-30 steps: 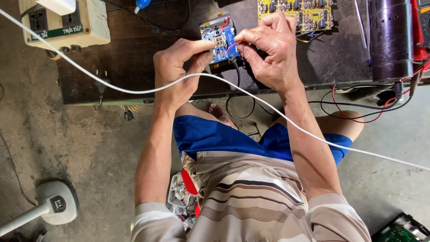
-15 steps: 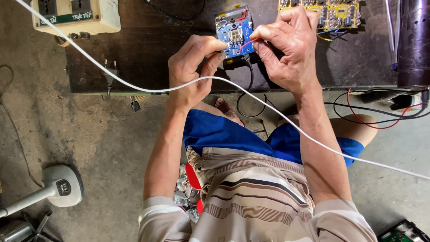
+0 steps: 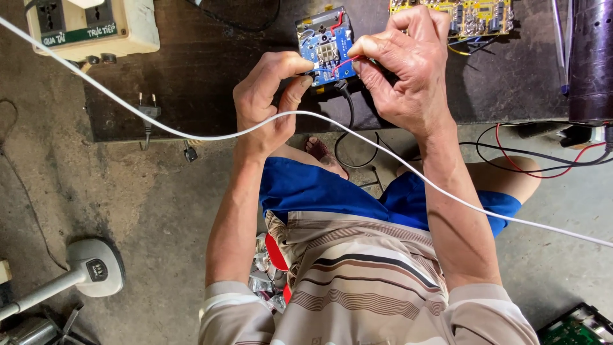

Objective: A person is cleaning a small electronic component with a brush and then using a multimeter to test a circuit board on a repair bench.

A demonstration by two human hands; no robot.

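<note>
Head view. A dark workboard (image 3: 211, 96) lies on a stained concrete floor (image 3: 128, 204), its near edge running just beyond the person's knees; bare board remains open left of the hands, while its right end is crowded by a black cylinder (image 3: 590, 57) and red and black wires (image 3: 530, 163). A white cable (image 3: 191, 135) crosses the scene diagonally over both forearms. A beige socket box (image 3: 89, 29) sits at far left, a yellow circuit board (image 3: 472, 16) at far centre-right. The small blue circuit board (image 3: 324, 45), bearing a metal square, rests on the board between the hands. The left hand (image 3: 268, 102) pinches its lower edge; the right hand (image 3: 408, 70) grips a thin red wire (image 3: 348, 62) at the board.
</note>
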